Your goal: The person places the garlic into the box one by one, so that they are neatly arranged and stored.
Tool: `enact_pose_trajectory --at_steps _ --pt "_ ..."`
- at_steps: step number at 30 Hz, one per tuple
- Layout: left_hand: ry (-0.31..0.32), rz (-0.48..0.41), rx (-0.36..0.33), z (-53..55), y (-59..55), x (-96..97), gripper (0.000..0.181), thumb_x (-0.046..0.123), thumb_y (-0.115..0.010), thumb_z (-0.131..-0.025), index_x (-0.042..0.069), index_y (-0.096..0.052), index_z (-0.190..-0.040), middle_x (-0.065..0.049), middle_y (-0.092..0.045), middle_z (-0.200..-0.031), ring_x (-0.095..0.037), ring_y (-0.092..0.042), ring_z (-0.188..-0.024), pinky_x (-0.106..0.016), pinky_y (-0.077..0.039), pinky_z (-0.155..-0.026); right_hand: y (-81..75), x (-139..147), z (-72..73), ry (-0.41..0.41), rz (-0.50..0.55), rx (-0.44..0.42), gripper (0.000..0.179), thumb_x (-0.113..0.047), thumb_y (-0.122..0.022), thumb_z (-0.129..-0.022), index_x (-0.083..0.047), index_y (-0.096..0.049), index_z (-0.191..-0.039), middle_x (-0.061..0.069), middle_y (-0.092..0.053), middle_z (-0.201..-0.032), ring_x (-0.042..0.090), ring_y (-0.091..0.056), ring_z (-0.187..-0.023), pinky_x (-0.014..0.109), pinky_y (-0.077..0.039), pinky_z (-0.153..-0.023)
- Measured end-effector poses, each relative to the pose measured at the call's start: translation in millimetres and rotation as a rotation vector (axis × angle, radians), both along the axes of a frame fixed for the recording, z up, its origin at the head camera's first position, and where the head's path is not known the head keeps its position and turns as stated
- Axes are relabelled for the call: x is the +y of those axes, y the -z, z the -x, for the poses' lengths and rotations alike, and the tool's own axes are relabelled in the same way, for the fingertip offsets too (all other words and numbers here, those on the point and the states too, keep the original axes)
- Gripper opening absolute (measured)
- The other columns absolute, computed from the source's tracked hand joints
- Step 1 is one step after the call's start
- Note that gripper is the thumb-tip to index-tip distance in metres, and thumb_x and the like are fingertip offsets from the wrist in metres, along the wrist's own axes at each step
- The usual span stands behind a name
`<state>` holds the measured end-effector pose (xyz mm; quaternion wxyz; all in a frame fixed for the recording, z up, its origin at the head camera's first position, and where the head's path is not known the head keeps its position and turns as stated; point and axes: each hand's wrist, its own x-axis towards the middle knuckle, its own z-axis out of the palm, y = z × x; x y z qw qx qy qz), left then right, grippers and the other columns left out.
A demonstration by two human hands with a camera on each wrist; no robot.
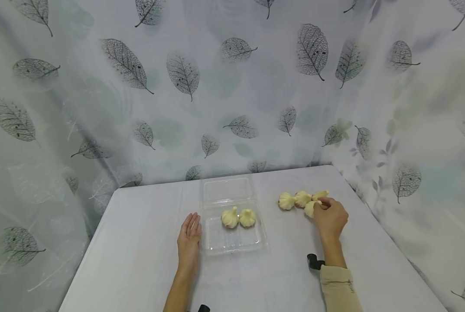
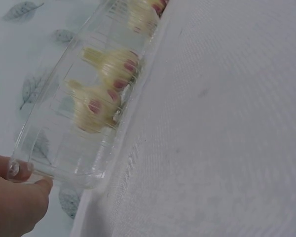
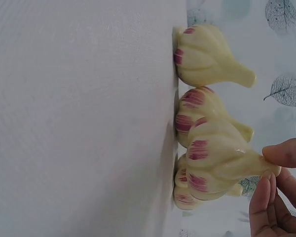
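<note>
A clear plastic clamshell box (image 1: 234, 242) lies with its lid folded back, and two garlic bulbs (image 1: 229, 218) sit inside it. Against the box's left side rests my left hand (image 1: 189, 242), fingers extended; the left wrist view shows its fingertips at the box's corner. On the right, my right hand (image 1: 331, 219) pinches one garlic bulb (image 3: 222, 158) by its stem between thumb and fingers. Three more bulbs stand close behind that one, among them a garlic bulb (image 3: 209, 57) with purple streaks at its base.
A white cloth covers the table (image 1: 138, 260). Leaf-patterned curtains (image 1: 232, 86) hang behind it and along both sides. Black wrist-worn pieces show near both forearms, one of them a dark camera mount (image 1: 314, 261).
</note>
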<state>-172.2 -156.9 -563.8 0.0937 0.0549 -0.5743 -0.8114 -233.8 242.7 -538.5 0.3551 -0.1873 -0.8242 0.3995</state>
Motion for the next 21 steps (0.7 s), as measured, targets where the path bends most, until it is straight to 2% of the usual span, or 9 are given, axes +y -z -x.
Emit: enact_pose_trajectory --at_steps 8,15,21 --pt "0.005 -0.013 0.016 -0.1 2.0 -1.0 0.063 -0.015 -0.04 -0.103 0.001 -0.024 -0.162 -0.013 -0.032 -0.167 -0.025 -0.031 -0.155 -0.028 -0.033 -0.124 -7.1 -2 -0.1 -0.023 -0.04 0.047 0.015 -0.003 -0.074 -0.085 0.002 -0.081 -0.097 0.018 -0.072 -0.078 0.03 -0.066 -0.07 0.038 -0.049 -0.065" --pt "0.007 -0.018 0.011 0.7 3.0 -2.0 0.064 -0.016 -0.039 -0.103 0.001 -0.024 -0.163 -0.012 -0.032 -0.168 -0.024 -0.031 -0.156 -0.029 -0.032 -0.124 -15.5 -8 -1.8 -0.056 -0.034 0.041 0.014 -0.004 -0.074 -0.086 -0.001 -0.082 -0.098 0.015 -0.073 -0.08 0.018 -0.064 -0.068 0.027 -0.047 -0.063" --pt "0.0 -0.015 0.001 1.0 1.8 -1.5 0.064 -0.016 -0.039 -0.103 0.002 -0.024 -0.163 -0.012 -0.032 -0.167 -0.024 -0.031 -0.155 -0.026 -0.034 -0.123 -21.2 -15 -4.1 -0.081 -0.044 0.061 0.013 -0.003 -0.076 -0.087 -0.001 -0.081 -0.098 0.015 -0.073 -0.083 0.023 -0.067 -0.072 0.02 -0.045 -0.063"
